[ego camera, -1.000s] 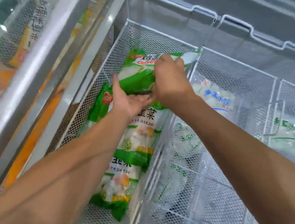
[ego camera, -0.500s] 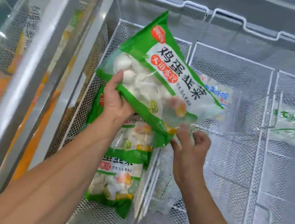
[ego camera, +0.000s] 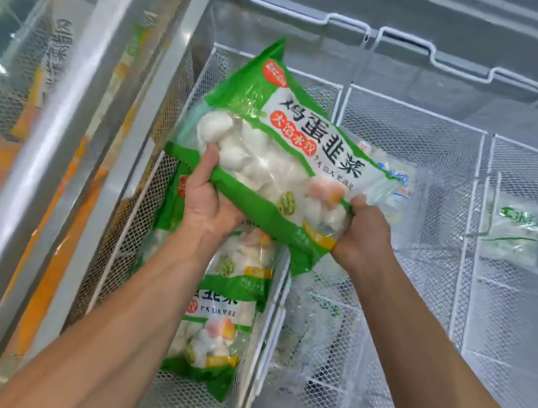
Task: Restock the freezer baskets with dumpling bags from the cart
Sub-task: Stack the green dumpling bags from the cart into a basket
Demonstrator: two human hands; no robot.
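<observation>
The green dumpling bag is held up, tilted, above the leftmost wire basket of the open chest freezer, its printed face turned toward the camera. The left hand grips the bag's lower left edge, thumb lying up over the front and fingers hidden behind. The right hand clutches the bag's lower right corner, fingers curled into the crumpled plastic. Directly below the left hand and forearm, two more green bags of the same kind lie overlapping in that basket, one nearer the person than the other. Beyond the right hand, a clear bag with blue lettering leans in the middle basket, partly hidden by the held bag. Under the right forearm, more clear bags lie in that basket, blurred by the mesh. Well to the right of the right hand, a pale bag with green lettering stands in the next basket. Left of the left hand runs the freezer's sliding lid frame, with orange packages blurred beneath the glass.
</observation>
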